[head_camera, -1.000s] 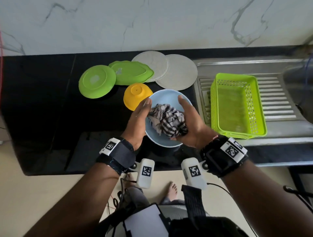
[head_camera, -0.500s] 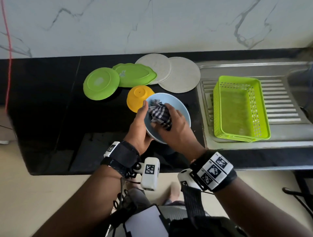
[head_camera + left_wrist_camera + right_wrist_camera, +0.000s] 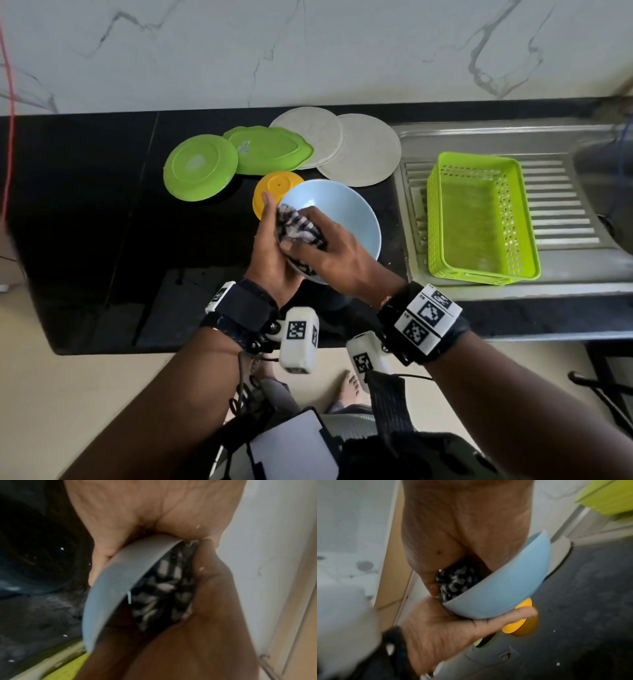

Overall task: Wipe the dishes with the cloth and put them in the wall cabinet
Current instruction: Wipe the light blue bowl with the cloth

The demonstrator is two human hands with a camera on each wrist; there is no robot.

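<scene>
Bowl [image 3: 346, 219], pale blue, held tilted above the black worktop [image 3: 85, 205] beside the upturned yellow bowl [image 3: 274, 188]. Left hand [image 3: 270, 253] cups it from underneath, fingers curled round the outer wall. Right hand [image 3: 339, 260] grips the bunched checked cloth [image 3: 296, 226], pressing it inside the near wall. Judgement: bowl light, rigid, smooth, likely slippery if wet; best held by rim and underside. Cloth soft, conforms.
</scene>
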